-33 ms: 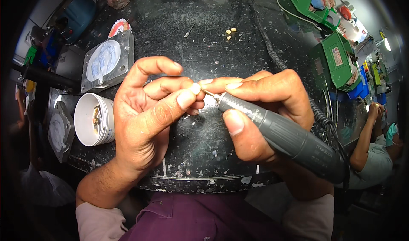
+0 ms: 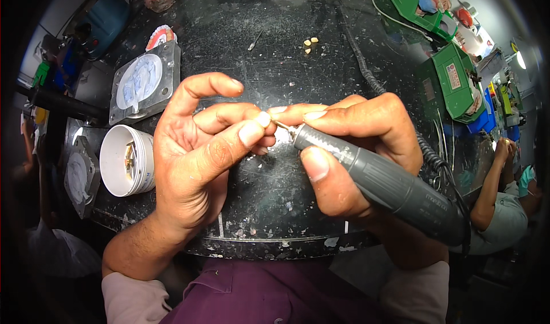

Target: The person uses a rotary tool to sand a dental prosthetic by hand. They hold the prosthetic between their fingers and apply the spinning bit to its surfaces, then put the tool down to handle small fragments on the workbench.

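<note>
Between the thumb and a finger of my left hand (image 2: 195, 146) is a small white dental crown (image 2: 263, 119); the index finger is raised and curled. My right hand (image 2: 366, 135) grips a dark grey handpiece (image 2: 384, 181), a rotary grinder, from above with the thumb along its near side. Its thin metal bur (image 2: 282, 125) points left and reaches the crown's right side; whether they touch I cannot make out. A right fingertip rests close against the crown. Farther off on the black bench (image 2: 275, 198) lie several small yellowish crowns (image 2: 307, 43) and a loose bur (image 2: 254, 41).
At the left stand a white tub (image 2: 117, 164) with metal pieces, a metal flask half (image 2: 172, 66) with a pale mould, and a denture model (image 2: 161, 36). A coiled cord (image 2: 366, 72) runs along the right. Green bins (image 2: 452, 83) stand beyond; another person's arm (image 2: 491, 192) shows far right.
My left index finger has lifted very slightly. The crown, the handpiece and my right hand stay practically where they were.
</note>
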The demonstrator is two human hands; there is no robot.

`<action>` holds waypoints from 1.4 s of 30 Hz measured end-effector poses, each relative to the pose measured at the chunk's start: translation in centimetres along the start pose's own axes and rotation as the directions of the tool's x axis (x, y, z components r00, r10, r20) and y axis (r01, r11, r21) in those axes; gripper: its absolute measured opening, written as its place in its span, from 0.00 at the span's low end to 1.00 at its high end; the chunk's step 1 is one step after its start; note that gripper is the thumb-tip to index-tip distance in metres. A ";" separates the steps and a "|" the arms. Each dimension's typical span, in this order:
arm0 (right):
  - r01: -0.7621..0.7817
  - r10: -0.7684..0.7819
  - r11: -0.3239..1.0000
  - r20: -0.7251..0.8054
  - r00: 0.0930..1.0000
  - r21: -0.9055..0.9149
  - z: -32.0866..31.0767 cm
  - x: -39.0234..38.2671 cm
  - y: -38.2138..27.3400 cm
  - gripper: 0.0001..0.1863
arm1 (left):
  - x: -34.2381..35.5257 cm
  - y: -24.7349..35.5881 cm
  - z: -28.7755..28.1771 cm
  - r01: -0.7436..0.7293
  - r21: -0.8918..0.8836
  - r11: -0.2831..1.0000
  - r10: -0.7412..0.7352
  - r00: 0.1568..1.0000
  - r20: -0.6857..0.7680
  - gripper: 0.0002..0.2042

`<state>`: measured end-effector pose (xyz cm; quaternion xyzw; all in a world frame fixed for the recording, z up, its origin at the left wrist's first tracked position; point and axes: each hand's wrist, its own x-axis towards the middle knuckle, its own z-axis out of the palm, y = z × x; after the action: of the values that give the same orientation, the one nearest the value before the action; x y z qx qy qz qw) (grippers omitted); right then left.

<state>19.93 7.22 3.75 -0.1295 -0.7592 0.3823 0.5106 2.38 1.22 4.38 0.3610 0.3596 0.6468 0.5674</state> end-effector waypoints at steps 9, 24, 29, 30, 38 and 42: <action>-0.049 0.049 0.998 0.007 0.999 -0.049 0.1 0.1 -0.1 0.12 | 0.1 -0.1 0.0 -0.058 0.027 0.998 0.058 0.998 0.008 0.25; 0.140 -0.140 0.990 -0.046 0.989 -0.006 0.1 -0.1 -0.2 0.16 | 0.6 -0.8 -1.1 -0.132 -0.078 0.988 0.139 0.985 0.100 0.11; 0.137 -0.136 0.988 0.023 0.991 -0.072 -0.1 -0.2 -0.3 0.16 | 0.2 -0.3 0.3 -0.155 0.174 0.973 0.159 0.987 -0.010 0.11; 0.134 -0.133 0.988 0.022 0.991 -0.083 -0.1 -0.2 -0.4 0.15 | 0.2 -0.4 0.3 -0.164 0.170 0.972 0.166 0.986 -0.002 0.11; 0.089 -0.088 0.995 0.015 0.996 -0.051 -0.6 -0.2 -0.2 0.15 | 0.6 -0.6 -0.7 -0.177 0.076 0.981 0.169 0.980 0.106 0.11; 0.144 -0.144 0.989 -0.018 0.989 -0.028 -0.2 -0.3 0.0 0.16 | 0.6 -0.4 -0.5 -0.208 0.128 0.970 0.194 0.975 0.111 0.14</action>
<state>20.23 7.13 3.62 -0.0850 -0.7665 0.3328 0.5427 2.12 1.84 3.79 0.4655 0.3369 0.6559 0.4895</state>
